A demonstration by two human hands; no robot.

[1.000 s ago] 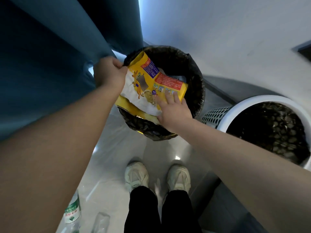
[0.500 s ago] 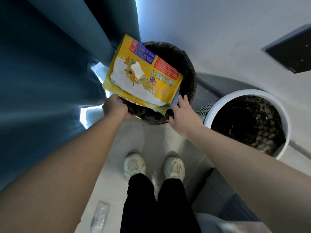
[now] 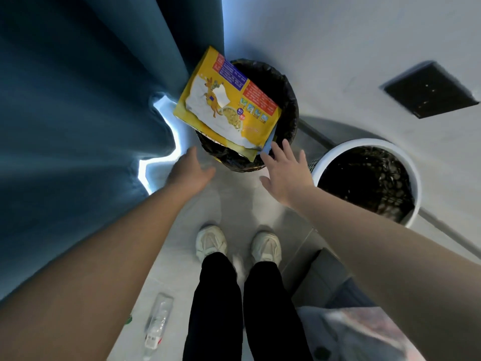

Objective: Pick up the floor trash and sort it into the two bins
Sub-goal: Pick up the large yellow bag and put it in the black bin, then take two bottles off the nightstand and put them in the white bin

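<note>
The yellow bag (image 3: 229,105) lies tilted across the rim of the black bin (image 3: 286,100). Both hands hover just before it, fingers spread, holding nothing: left hand (image 3: 191,173), right hand (image 3: 287,173). A clear bottle (image 3: 157,325) lies on the floor (image 3: 239,204). The white bin (image 3: 364,183) stands to the right.

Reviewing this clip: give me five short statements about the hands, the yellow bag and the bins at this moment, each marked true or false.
1. The yellow bag lies across the black-lined bin, sticking out over its rim. True.
2. The left hand grips the bag. False: it is open and off the bag.
3. The right hand is open, fingers spread. True.
4. The white bin holds the bag. False: the bag is on the other bin.
5. A clear bottle lies on the floor. True.
</note>
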